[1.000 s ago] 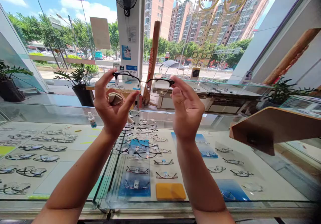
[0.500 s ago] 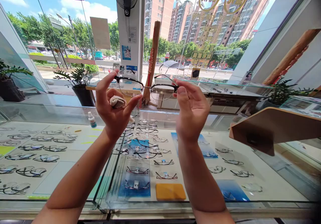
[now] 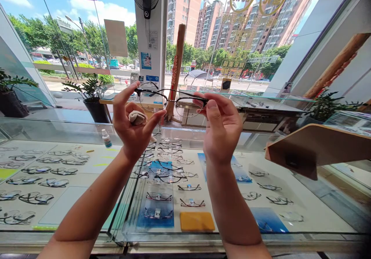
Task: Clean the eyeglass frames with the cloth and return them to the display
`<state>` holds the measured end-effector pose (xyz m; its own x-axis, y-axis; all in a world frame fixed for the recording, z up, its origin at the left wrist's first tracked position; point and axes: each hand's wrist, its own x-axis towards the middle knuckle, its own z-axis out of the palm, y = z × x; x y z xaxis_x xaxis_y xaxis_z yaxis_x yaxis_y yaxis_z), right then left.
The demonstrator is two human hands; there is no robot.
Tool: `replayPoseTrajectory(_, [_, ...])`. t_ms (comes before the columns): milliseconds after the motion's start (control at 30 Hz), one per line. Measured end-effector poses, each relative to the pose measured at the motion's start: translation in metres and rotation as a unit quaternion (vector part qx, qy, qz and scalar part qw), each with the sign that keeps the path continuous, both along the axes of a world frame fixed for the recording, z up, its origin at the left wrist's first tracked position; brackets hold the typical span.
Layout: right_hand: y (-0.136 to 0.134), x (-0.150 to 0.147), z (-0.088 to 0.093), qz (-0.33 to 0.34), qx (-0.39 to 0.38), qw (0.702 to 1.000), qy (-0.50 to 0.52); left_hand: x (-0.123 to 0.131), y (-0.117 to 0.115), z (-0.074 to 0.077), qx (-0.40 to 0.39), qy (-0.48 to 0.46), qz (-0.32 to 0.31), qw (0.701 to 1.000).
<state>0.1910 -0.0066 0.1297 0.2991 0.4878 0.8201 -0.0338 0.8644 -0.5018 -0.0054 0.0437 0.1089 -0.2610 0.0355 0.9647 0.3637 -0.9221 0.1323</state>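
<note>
The left hand point(image 3: 130, 123) held one end of the black-topped glasses point(image 3: 171, 101) and kept a crumpled cloth point(image 3: 137, 118) tucked in its curled fingers, while the right hand point(image 3: 222, 125) pinched the other end between thumb and fingers. Below both hands stretched a glass display case point(image 3: 315, 208) with rows of spectacle frames point(image 3: 188, 187); a small white-capped bottle point(image 3: 106, 138) stood just left of the left wrist.
</note>
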Motion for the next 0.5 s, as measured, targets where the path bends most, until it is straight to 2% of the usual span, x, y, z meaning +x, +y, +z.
replayPoseTrajectory(200, [0.0034,0.0023,0.0011,0.035,-0.028,0.999,0.017,0.0014,0.0001,-0.0009,0.024,0.005,0.016,1.0])
replayPoseTrajectory(367, [0.0061,0.0039,0.0017,0.038,-0.034,0.998,0.035,0.0028,-0.0016,-0.0019,0.01,-0.006,0.039,0.999])
replayPoseTrajectory(500, [0.0088,0.0071,0.0005,0.007,-0.046,0.999,0.009,0.0025,-0.004,-0.0009,-0.015,0.0,0.003,1.0])
